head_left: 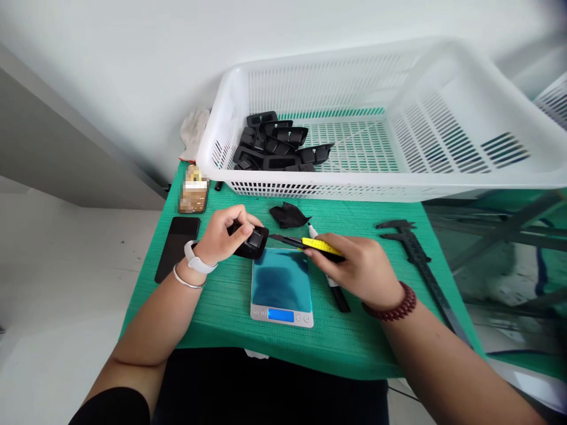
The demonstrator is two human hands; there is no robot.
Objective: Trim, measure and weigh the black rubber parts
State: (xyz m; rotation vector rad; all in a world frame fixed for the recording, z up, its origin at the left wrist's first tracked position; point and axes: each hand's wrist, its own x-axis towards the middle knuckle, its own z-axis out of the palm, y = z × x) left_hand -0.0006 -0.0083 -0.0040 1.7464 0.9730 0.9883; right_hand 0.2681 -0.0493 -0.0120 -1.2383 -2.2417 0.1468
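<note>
Green-covered counter [221, 321] backed by white wall [146, 77]; basket [354, 180] placed at far side. Black part [261, 245] gripped in left hand [224, 233], above scale [282, 283] at its far left corner. Knife [321, 245] grasped in right hand [365, 268], long axis roughly left-right. Blade [281, 238] directed left, just beside part's right edge; contact not discernible.

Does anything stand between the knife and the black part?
Nothing visible: the knife in the right hand points at the black part in the left hand, its tip close beside the part's edge. Whether they touch is unclear.
</note>
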